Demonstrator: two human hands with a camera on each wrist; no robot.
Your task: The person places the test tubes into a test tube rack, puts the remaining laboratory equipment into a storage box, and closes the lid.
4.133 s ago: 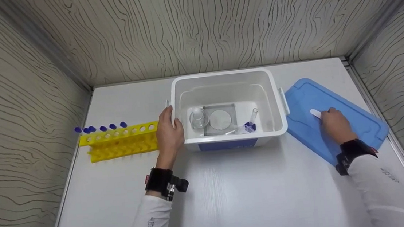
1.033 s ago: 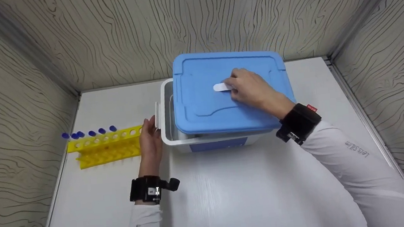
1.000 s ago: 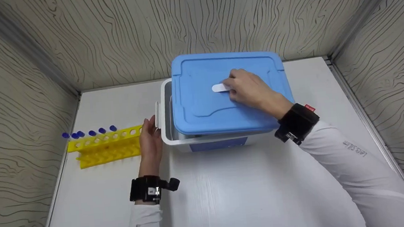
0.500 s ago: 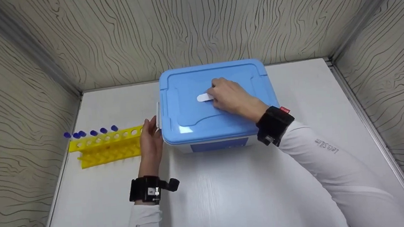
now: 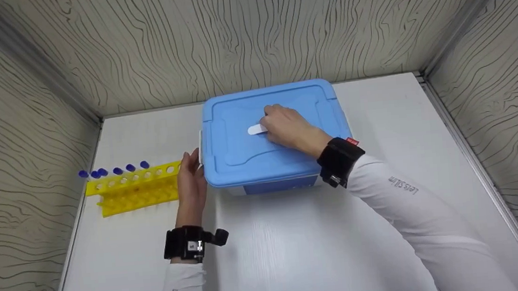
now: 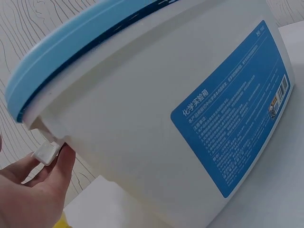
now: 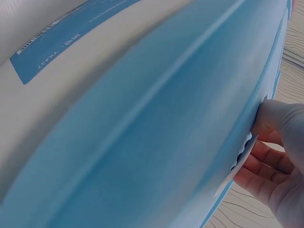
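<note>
A blue lid covers the white plastic storage box, whose front carries a blue label. Curled around the white handle on top of the lid are the fingers of my right hand, also seen in the right wrist view. My left hand is at the box's left side, thumb and fingers around the white side latch, which hangs out from under the rim. In the left wrist view a thin dark line runs between lid and rim. What the box holds is hidden.
To the left, close beside my left hand, a yellow test tube rack stands on the white table. Several blue-capped tubes stand along its back. Patterned walls rise behind the box and on both sides.
My right hand has carried the lid from the table at the right, over the box, then left and down onto it. My left hand has moved from the rim to the side latch.
</note>
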